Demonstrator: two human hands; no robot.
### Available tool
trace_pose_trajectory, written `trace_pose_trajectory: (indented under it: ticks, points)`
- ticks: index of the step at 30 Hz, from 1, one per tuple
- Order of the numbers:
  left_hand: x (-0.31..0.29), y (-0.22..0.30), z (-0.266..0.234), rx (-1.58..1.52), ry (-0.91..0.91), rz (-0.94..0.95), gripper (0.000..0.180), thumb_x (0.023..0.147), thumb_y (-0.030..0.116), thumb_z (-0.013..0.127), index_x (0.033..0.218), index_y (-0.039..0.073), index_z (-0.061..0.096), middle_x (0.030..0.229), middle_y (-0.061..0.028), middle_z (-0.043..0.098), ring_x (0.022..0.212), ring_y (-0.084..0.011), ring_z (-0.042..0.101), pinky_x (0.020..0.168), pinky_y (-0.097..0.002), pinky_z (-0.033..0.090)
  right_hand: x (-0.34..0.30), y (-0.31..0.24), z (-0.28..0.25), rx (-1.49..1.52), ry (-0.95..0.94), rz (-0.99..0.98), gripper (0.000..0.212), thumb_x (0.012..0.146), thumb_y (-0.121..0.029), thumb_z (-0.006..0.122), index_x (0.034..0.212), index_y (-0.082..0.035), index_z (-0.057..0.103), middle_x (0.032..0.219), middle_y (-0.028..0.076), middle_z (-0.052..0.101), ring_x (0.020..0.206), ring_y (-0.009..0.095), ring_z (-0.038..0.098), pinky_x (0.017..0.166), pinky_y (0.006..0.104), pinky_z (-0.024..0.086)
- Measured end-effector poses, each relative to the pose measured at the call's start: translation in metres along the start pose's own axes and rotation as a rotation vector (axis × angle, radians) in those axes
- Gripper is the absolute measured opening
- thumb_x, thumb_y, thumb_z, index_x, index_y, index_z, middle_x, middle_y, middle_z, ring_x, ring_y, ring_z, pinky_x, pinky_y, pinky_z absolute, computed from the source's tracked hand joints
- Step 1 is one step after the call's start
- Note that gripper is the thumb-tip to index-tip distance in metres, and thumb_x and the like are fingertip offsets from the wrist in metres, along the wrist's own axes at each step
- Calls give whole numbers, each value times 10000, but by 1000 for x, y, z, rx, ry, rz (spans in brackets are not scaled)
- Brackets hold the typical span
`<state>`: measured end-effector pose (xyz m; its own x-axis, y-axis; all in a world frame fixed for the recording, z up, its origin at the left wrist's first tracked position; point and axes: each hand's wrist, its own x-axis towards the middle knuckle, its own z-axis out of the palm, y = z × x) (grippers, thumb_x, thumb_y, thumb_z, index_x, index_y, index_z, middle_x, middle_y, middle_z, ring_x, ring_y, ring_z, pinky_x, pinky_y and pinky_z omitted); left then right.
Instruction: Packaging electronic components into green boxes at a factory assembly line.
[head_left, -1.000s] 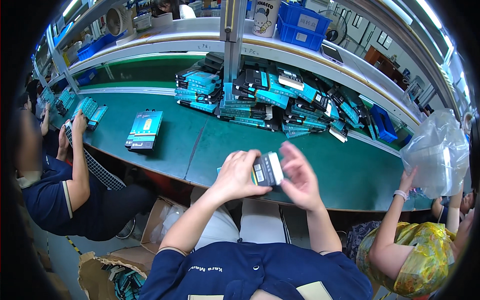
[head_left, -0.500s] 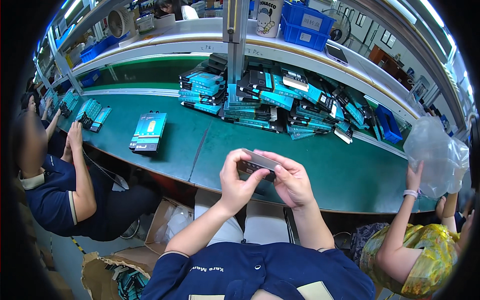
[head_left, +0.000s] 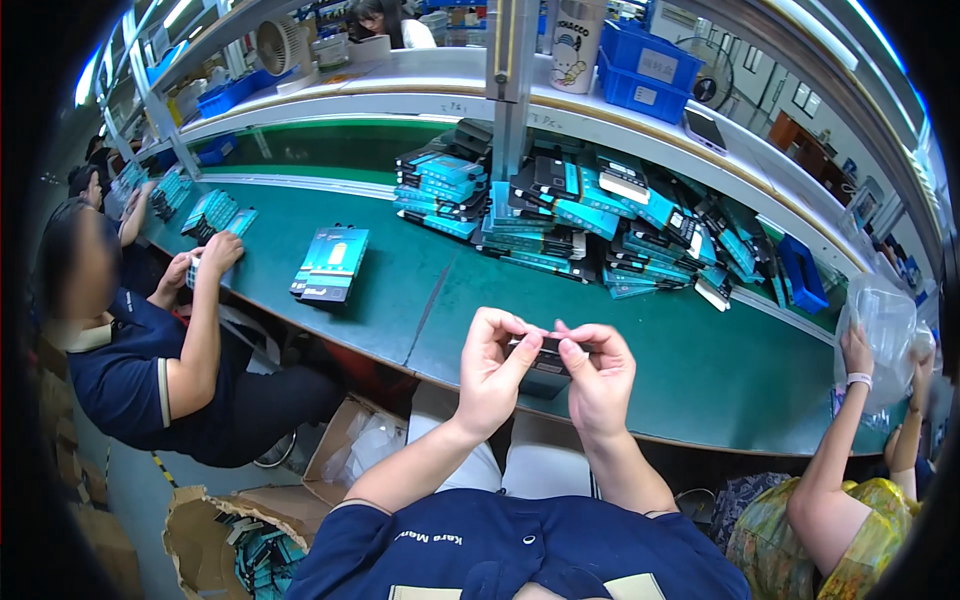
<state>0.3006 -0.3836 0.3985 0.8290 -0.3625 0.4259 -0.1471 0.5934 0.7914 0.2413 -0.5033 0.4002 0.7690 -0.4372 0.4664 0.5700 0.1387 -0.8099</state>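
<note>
Over the front edge of the green bench, my left hand (head_left: 490, 375) and my right hand (head_left: 602, 380) pinch the top of a small dark box (head_left: 546, 376). Both thumbs and forefingers meet at its upper end, partly covering it; whether a flap is folded there I cannot tell. Ahead on the bench lies a heap of black and turquoise flat boxes (head_left: 560, 212), with a neater stack (head_left: 440, 185) at its left. To the left of my hands, a short stack of the same boxes (head_left: 332, 262) sits apart.
A co-worker (head_left: 150, 350) at left handles boxes; another at right holds a clear plastic bag (head_left: 880, 335). A blue bin (head_left: 800, 272) stands beyond the heap. The shelf above carries a cup (head_left: 575, 45), blue bins (head_left: 648, 75) and a phone (head_left: 704, 130). An open carton of boxes (head_left: 262, 550) is below left.
The box has tipped from lying flat between my hands to hanging below my fingertips, which now pinch its top. The view has shifted left. The left co-worker's hands have parted.
</note>
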Motion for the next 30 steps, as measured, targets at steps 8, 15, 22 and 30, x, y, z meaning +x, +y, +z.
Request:
trace_pose_trajectory:
  ticks: [8,15,22,30]
  points:
    - [2,-14,-19,489,-74,456,205,877,-43,682,1018,25,550,1076,-153,642,956,-207,647,827,-320,521,-15,32,-18,-263,-133,-289,386,834,84,708,1105,-63,475,1124,166,599,1048,238,619,946,353,490]
    - [-4,24,-55,-227,136,-779,726,980,281,610,1539,46,212,1477,-137,394,1333,-217,413,1058,-375,370,-5,8,-7,-844,-689,-785,200,743,-61,702,715,-75,505,1100,121,688,1027,322,660,864,486,508]
    - [64,70,-186,867,382,69,546,924,95,616,1418,-55,442,1415,-220,523,1258,-262,551,1048,-368,426,46,66,26,-965,-1204,-694,198,842,-180,668,979,-66,582,1215,132,615,1169,329,569,970,439,466]
    - [110,86,-338,1981,130,-418,707,907,560,516,1415,75,438,1324,-334,510,1224,-442,522,1026,-495,446,36,109,137,-1168,-1230,-633,295,873,-332,655,968,-58,602,940,128,601,888,307,574,757,436,495]
